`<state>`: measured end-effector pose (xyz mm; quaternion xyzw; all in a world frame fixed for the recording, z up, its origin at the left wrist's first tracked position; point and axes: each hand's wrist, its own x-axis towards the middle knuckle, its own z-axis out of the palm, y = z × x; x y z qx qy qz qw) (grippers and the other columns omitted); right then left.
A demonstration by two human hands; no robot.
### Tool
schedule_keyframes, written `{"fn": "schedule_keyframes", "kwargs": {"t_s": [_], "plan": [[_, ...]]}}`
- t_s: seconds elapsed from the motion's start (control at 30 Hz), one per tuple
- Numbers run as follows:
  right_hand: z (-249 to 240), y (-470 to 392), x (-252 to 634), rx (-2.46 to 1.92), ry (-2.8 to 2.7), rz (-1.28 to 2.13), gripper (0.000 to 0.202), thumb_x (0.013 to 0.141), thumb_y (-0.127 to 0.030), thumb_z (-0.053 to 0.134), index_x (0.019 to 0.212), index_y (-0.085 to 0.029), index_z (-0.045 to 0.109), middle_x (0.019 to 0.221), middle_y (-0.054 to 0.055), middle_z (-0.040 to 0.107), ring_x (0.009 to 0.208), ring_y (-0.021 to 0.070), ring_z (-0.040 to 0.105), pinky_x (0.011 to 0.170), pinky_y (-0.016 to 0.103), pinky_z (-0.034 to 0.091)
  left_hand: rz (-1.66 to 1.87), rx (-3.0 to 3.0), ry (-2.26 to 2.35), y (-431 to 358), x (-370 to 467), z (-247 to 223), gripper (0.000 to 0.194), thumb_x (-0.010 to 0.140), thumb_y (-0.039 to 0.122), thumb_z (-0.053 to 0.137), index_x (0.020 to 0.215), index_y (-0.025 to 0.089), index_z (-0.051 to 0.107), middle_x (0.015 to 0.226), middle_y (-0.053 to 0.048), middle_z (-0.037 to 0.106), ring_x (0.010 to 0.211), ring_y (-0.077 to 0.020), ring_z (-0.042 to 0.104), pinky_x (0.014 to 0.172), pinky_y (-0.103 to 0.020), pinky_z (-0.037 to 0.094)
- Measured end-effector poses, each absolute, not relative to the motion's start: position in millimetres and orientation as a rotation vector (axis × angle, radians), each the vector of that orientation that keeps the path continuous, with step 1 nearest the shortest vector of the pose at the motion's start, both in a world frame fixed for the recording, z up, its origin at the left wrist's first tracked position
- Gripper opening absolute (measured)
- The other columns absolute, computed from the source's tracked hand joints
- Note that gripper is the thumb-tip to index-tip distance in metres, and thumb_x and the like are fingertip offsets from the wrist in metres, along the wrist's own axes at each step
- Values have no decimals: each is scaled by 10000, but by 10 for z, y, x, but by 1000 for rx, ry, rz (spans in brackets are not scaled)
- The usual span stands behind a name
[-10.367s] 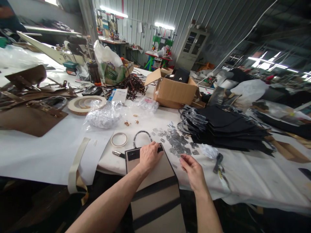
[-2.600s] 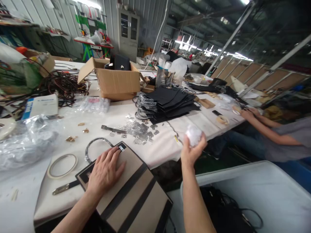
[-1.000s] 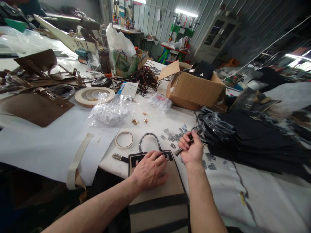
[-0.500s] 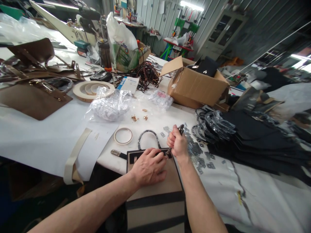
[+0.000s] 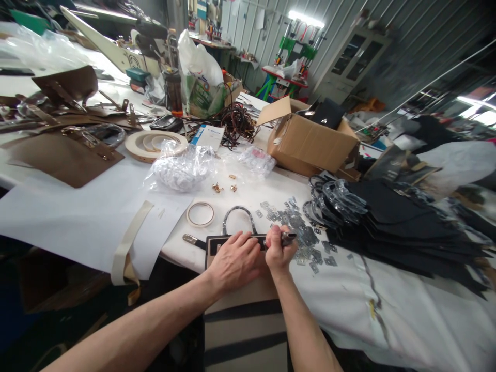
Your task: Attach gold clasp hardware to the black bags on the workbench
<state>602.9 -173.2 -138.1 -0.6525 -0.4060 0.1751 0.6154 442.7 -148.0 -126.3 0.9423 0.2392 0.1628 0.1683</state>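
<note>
A beige and black bag piece (image 5: 245,331) lies at the table's front edge, toward my body. Its black handle (image 5: 238,209), wrapped in clear film, arches beyond the top edge. My left hand (image 5: 235,262) rests flat across the upper part, fingers stretched out. Beside it, my right hand (image 5: 279,250) is wrapped around a dark metal hand tool (image 5: 289,237) at the top right corner. One end sticks out to the right; the fist hides its kind and working tip. A strap with a metal end (image 5: 190,239) juts out left of the bag piece.
Flat metal plates (image 5: 306,235) are scattered on the right, near stacked black bag pieces (image 5: 391,222). Beyond my hands are a tape roll (image 5: 200,214), small gold fittings (image 5: 217,188) and a bag of white material (image 5: 176,173). A cardboard box (image 5: 310,139) stands behind.
My right hand has turned the tool from nearly upright to sideways, pointing right, and lowered slightly. My left hand stays flat on the bag piece. The whole view has shifted a little.
</note>
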Motion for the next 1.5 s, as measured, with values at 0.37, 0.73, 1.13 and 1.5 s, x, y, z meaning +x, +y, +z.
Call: {"fn": "schedule_keyframes", "kwargs": {"t_s": [0.37,0.73,1.13,1.5], "plan": [[-661,-1867,5999,-965,-541,562,423,903,-323,625,604,-213,347,491,-113,265,377,43,177,374,212,148,697,2441,857,-1393,3949,-1419,402,948,479,702,1281,257,670,1365,-44,705,1253,-248,635,1104,-456,439],[-919,-1828,5727,-992,-629,340,523,951,-314,641,566,-207,302,477,-114,254,354,30,209,387,210,173,659,2372,939,-1405,4026,-1364,253,1008,399,627,1240,359,717,1330,17,708,1159,-225,643,985,-439,447],[-1081,-1716,6015,-1017,-575,411,577,980,-414,628,578,-213,265,463,-120,240,339,26,180,364,195,150,628,2404,952,-1373,4092,-1373,246,956,347,663,1186,345,750,1264,-9,706,1088,-245,626,885,-431,461],[-1188,-1633,5918,-1208,-615,381,530,939,-400,690,570,-220,354,464,-115,303,356,47,290,370,220,229,638,2364,951,-1369,4121,-1362,228,962,365,659,1162,338,764,1226,-22,711,1056,-242,631,869,-419,502]]}}
